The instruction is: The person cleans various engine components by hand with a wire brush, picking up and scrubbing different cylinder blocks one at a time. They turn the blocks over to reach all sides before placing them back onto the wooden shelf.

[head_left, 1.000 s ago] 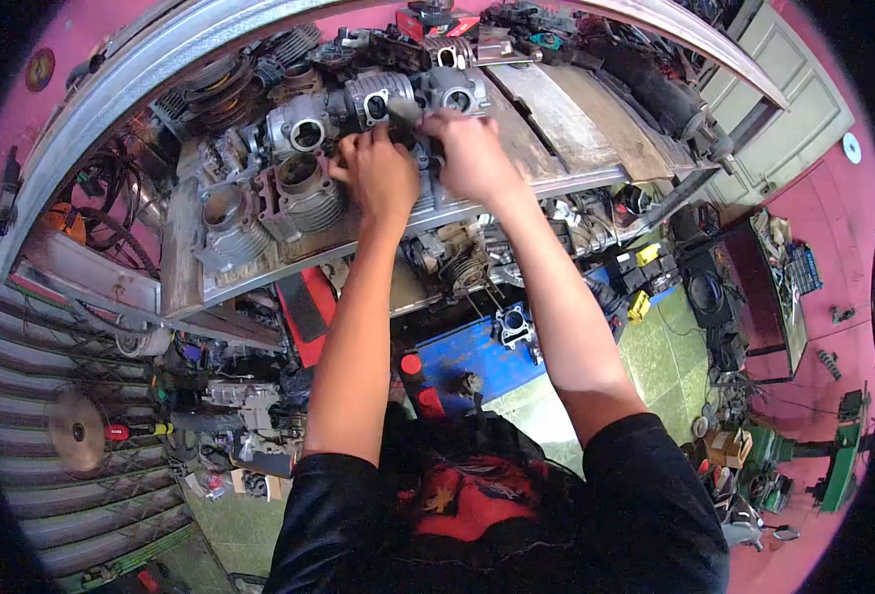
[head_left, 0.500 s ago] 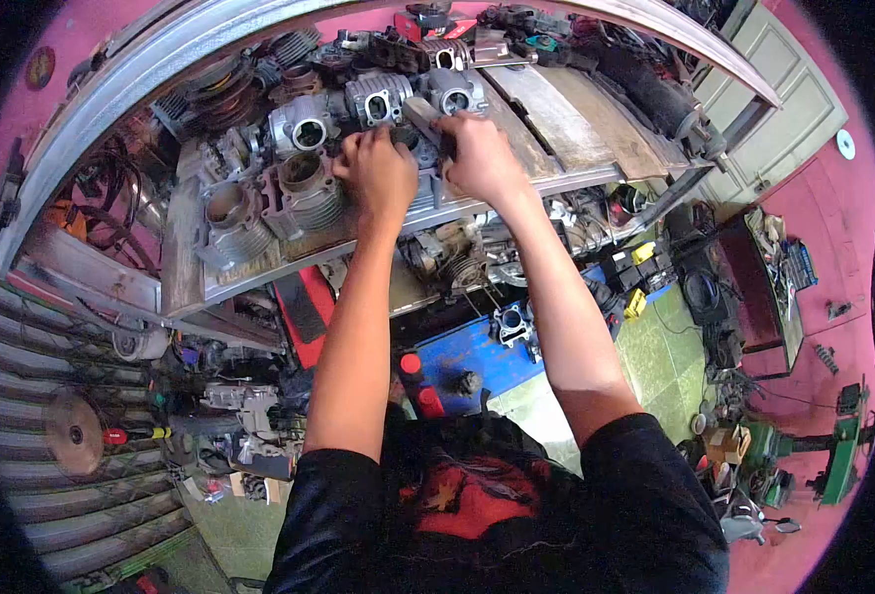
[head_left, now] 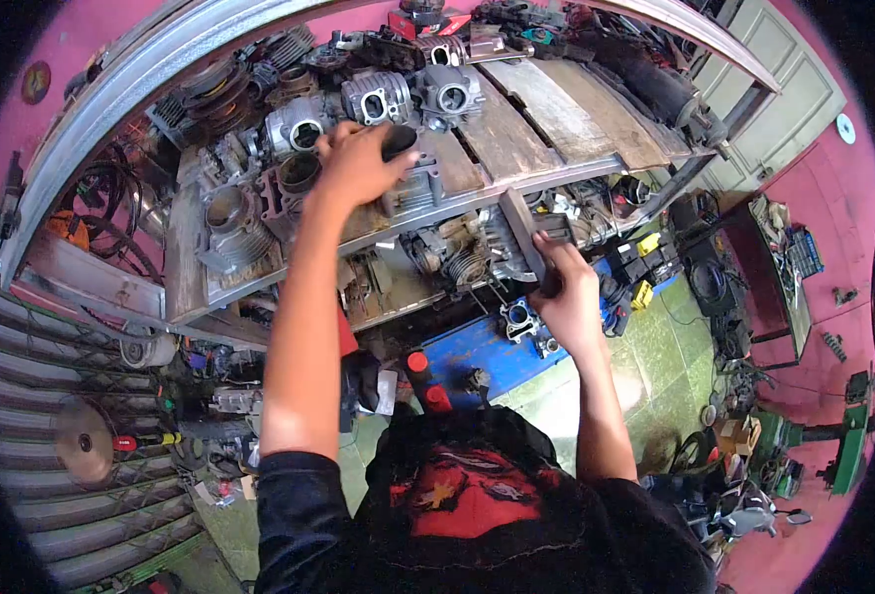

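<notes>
On the bench edge, my left hand [head_left: 356,170] rests over an engine cylinder block [head_left: 417,190], thumb and fingers about its dark bore. Part of that block is hidden under the hand. My right hand [head_left: 568,297] is lower and to the right, in front of the bench, closed around the lower end of a flat, brownish-grey strip [head_left: 522,230]. To the left of my left hand stand two more cylinder blocks [head_left: 239,233], finned and open at the top. Behind it sit several grey cylinder heads [head_left: 376,97] with round ports.
The wooden bench top [head_left: 586,119] has gaps between its boards. A metal frame bar [head_left: 209,45] arches over it. Engine parts fill the lower shelf [head_left: 447,252]. Below stands a blue surface [head_left: 487,356] holding a metal part. A grinding disc [head_left: 84,441] is at left.
My right hand has drawn back from the bench, down and to the right, bringing the strip with it. My left hand has shifted slightly left and turned over the cylinder block.
</notes>
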The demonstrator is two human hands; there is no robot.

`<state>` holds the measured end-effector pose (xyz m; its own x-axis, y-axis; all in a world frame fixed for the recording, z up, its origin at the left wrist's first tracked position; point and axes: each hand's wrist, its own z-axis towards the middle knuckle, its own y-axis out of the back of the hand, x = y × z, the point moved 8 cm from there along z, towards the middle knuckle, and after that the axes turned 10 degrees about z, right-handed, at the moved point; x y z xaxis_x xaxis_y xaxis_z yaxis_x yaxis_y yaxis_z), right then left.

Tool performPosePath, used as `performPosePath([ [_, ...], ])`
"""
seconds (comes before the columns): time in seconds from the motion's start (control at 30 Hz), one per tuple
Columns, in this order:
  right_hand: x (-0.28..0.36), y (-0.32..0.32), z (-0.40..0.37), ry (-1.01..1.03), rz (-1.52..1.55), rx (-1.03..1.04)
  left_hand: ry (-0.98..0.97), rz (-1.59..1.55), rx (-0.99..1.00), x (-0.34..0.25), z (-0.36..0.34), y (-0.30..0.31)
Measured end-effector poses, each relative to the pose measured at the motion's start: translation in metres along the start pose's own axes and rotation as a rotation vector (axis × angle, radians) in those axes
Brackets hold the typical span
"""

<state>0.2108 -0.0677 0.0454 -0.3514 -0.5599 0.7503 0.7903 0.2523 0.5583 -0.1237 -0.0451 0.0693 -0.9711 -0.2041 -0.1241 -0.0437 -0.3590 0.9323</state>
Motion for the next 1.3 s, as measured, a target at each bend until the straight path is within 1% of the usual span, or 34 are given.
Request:
performPosePath([
  [0.07,-0.017,0.003,-0.014,-0.005,-0.026,0.0,-0.097,0.01,0.026,0.007,0.003,0.008],
  [0.1,-0.022,0.008,-0.02,-0.012,-0.028,-0.027,-0.094,0.01,0.025,0.006,0.003,0.008],
  [0.13,-0.025,0.012,-0.023,-0.016,-0.028,-0.057,-0.071,0.08,0.004,0.005,0.005,0.01],
  [0.17,-0.038,0.011,-0.026,-0.138,0.032,-0.038,-0.051,0.149,-0.014,0.003,0.007,0.01],
  [0.2,-0.039,0.011,-0.029,-0.139,0.033,-0.041,-0.054,0.151,-0.014,-0.004,0.006,0.011],
  [0.27,-0.033,0.014,-0.03,-0.046,-0.042,-0.067,0.053,0.233,-0.07,-0.014,0.004,0.017],
  [0.3,-0.031,0.015,-0.029,-0.046,-0.043,-0.068,0.097,0.292,-0.111,-0.019,0.005,0.016],
  [0.33,-0.029,0.015,-0.027,-0.06,-0.039,-0.061,0.097,0.291,-0.111,-0.027,0.006,0.009],
  [0.4,-0.023,0.016,-0.021,-0.073,-0.036,-0.056,0.255,0.4,-0.165,-0.035,0.005,0.01],
  [0.43,-0.017,0.017,-0.017,-0.047,-0.051,-0.071,0.29,0.374,-0.145,-0.04,0.006,0.01],
  [0.47,-0.011,0.019,-0.014,-0.021,-0.065,-0.085,0.29,0.373,-0.146,-0.044,0.007,0.013],
  [0.53,0.001,0.021,-0.006,0.009,-0.044,-0.088,0.31,0.368,-0.04,-0.046,0.011,0.008],
  [0.6,0.005,0.018,0.003,-0.026,-0.034,-0.05,0.323,0.375,-0.08,-0.043,0.013,0.01],
  [0.63,0.011,0.016,0.01,0.043,-0.066,-0.063,0.361,0.33,-0.066,-0.04,0.013,0.014],
  [0.67,0.014,0.013,0.017,0.041,-0.065,-0.063,0.399,0.286,-0.049,-0.037,0.012,0.017],
  [0.7,0.024,0.011,0.026,0.099,-0.125,-0.064,0.397,0.319,-0.027,-0.038,0.011,0.02],
  [0.73,0.034,0.007,0.035,0.159,-0.185,-0.066,0.398,0.32,-0.024,-0.033,0.012,0.004],
  [0.8,0.045,-0.003,0.059,0.174,-0.218,-0.064,0.291,0.25,-0.463,-0.031,0.007,-0.015],
  [0.83,0.05,-0.01,0.071,0.211,-0.263,-0.055,0.297,0.044,-0.407,-0.025,0.006,-0.029],
  [0.87,0.056,-0.018,0.083,0.25,-0.309,-0.045,0.3,0.045,-0.407,-0.022,0.005,-0.037],
  [0.93,0.057,-0.041,0.109,0.204,-0.346,0.022,0.264,-0.037,-0.571,-0.021,-0.001,-0.033],
  [0.97,0.06,-0.051,0.122,0.305,-0.419,0.018,0.262,-0.05,-0.559,-0.021,0.001,-0.035],
  [1.0,0.063,-0.056,0.136,0.301,-0.418,0.026,0.267,-0.051,-0.551,-0.02,0.0,-0.036],
  [1.07,0.064,-0.072,0.167,0.224,-0.517,0.161,0.257,-0.036,-0.517,-0.02,0.002,-0.033],
  [1.13,0.059,-0.088,0.199,0.251,-0.496,0.16,0.277,-0.049,-0.518,-0.019,0.002,-0.035],
  [1.2,0.057,-0.093,0.215,0.272,-0.475,0.148,0.276,-0.033,-0.574,-0.022,0.001,-0.032],
  [1.27,0.053,-0.099,0.224,0.187,-0.456,0.203,0.3,-0.015,-0.547,-0.022,0.002,-0.031],
  [1.3,0.053,-0.097,0.218,0.188,-0.454,0.207,0.324,0.002,-0.512,-0.021,0.001,-0.031],
])
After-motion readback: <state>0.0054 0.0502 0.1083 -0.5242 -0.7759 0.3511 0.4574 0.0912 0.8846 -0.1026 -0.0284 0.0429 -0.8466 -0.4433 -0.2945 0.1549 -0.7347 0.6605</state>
